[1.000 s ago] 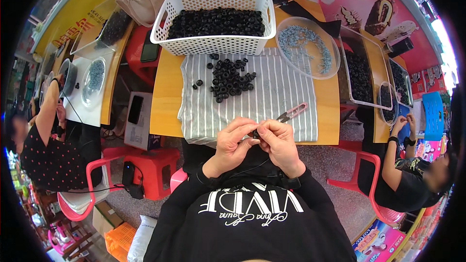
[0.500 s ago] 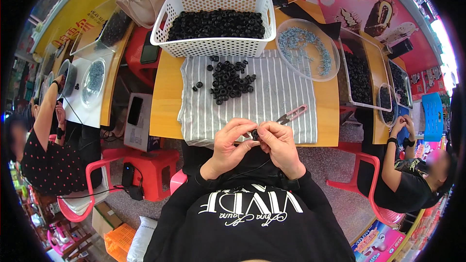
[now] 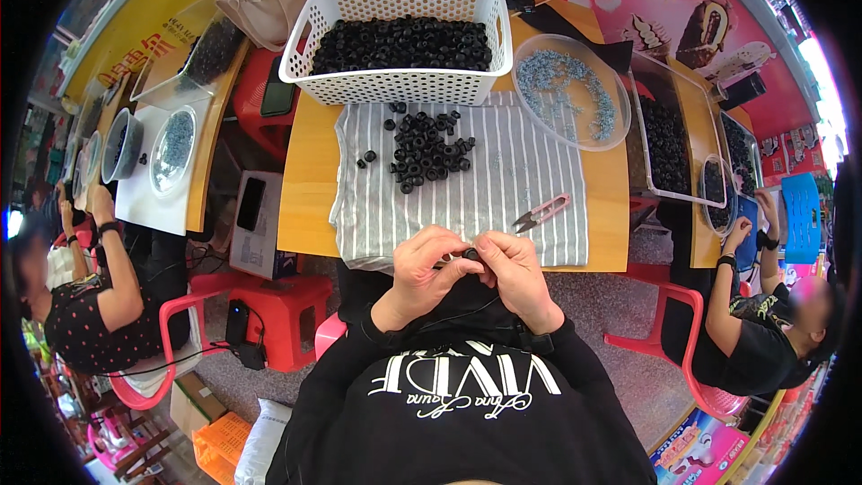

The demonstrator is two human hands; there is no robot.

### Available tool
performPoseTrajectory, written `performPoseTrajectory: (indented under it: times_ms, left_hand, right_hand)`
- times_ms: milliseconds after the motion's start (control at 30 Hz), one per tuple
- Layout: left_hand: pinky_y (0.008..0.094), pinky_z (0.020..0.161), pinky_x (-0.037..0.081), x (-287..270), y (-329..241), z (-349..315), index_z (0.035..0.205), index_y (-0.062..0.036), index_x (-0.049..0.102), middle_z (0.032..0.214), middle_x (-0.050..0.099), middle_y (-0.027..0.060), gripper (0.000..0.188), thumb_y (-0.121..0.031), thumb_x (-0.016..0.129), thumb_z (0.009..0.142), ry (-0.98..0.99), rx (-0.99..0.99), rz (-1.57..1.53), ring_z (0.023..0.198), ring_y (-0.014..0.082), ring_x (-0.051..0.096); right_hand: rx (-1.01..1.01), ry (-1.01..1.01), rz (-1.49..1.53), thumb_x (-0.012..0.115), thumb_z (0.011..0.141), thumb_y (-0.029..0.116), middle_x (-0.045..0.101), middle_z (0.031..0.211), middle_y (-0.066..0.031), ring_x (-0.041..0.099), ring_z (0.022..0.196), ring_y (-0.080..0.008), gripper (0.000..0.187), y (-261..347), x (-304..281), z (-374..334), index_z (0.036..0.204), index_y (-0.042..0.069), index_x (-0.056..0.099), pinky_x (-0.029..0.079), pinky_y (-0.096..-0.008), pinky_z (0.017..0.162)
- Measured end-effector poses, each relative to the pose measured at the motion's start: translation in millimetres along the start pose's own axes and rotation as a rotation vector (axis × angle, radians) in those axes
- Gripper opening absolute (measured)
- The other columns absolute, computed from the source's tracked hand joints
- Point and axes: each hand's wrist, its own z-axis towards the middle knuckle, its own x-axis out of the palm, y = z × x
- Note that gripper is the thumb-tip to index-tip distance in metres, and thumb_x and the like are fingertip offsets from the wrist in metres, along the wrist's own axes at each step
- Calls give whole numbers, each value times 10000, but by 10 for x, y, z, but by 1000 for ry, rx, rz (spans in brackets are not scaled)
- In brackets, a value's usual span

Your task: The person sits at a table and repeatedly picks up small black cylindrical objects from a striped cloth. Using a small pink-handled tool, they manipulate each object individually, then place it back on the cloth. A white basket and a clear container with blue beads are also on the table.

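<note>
My left hand [image 3: 426,271] and my right hand [image 3: 518,274] meet at the near edge of the table, fingertips closed together. Between them they pinch one small round black ring-shaped part [image 3: 470,254], mostly covered by fingers. A heap of similar black parts [image 3: 429,148] lies on the grey striped cloth [image 3: 539,175] ahead of my hands. Pink-handled thread snips [image 3: 542,213] rest on the cloth just beyond my right hand.
Behind the heap stands a white perforated basket [image 3: 395,88] full of black parts. Right of it, a round clear tub [image 3: 575,139] holds small bluish pieces. People sit at tables on both sides; a red stool [image 3: 287,323] is at left.
The black part has turned slightly between my fingers; my hands stay in place. At left, a person's arm has drawn back from a tub. At right, a person's hands have moved apart.
</note>
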Motion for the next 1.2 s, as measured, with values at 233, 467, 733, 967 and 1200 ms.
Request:
performPoseTrajectory:
  times_ms: [233,467,733,967,1200]
  left_hand:
    - [302,530,476,-14,-39,89,873,1,646,798,608,111,242,-18,798,686,87,127,196,664,233,600]
    - [326,566,484,60,-69,114,879,18,634,815,603,115,225,84,727,686,74,70,185,682,254,604]
    - [304,589,494,112,17,50,881,22,654,806,627,119,194,90,712,709,-10,0,95,683,240,631]
    - [270,632,510,70,109,1,977,6,697,896,637,94,245,78,727,744,4,-170,-136,746,170,631]
    - [265,736,509,29,120,-13,1107,-7,675,1087,602,98,356,68,735,764,47,-205,-215,895,165,615]
  right_hand:
    - [-98,36,-323,599,983,245,536,637,26,470,595,-44,324,25,-68,38,794,-15,644,371,-238,517]
    - [-273,-80,-485,567,988,192,549,613,-109,511,541,-162,334,-57,-6,97,770,-59,594,383,-327,509]
    - [-351,-113,-529,518,1016,222,555,638,-118,517,541,-173,364,-113,19,129,792,-56,590,405,-323,512]
    - [21,47,-141,477,1033,373,570,683,11,509,613,-62,442,-17,-79,116,865,4,654,399,-218,526]
    - [-67,41,-109,516,1021,300,576,727,-25,531,628,-96,355,-51,-39,133,890,1,654,407,-223,536]
